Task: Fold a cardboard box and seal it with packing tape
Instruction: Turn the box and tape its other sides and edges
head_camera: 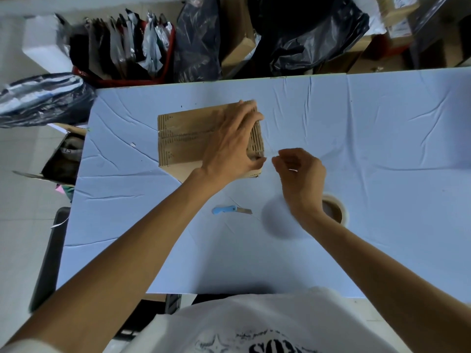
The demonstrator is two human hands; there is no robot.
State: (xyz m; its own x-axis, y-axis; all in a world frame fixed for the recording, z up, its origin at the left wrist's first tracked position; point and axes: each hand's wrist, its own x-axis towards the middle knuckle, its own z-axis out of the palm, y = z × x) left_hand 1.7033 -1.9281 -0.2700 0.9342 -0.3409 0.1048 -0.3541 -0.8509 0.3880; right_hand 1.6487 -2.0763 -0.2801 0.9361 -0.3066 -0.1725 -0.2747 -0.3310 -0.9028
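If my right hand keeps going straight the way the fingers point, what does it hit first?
Probably the cardboard box: the right hand points left toward its near right corner, where the left hand presses down. Depth is unclear.

Closed brown cardboard box (pixel 188 138) mid-table, clear-taped; tape roll (pixel 334 210) flat, nearer, right.

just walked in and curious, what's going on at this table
A person is sealing a cardboard box on a blue-covered table. The left hand presses down on the box's right end while the right hand pinches what looks like clear tape beside it. A tape roll and blue utility knife lie nearer the person.
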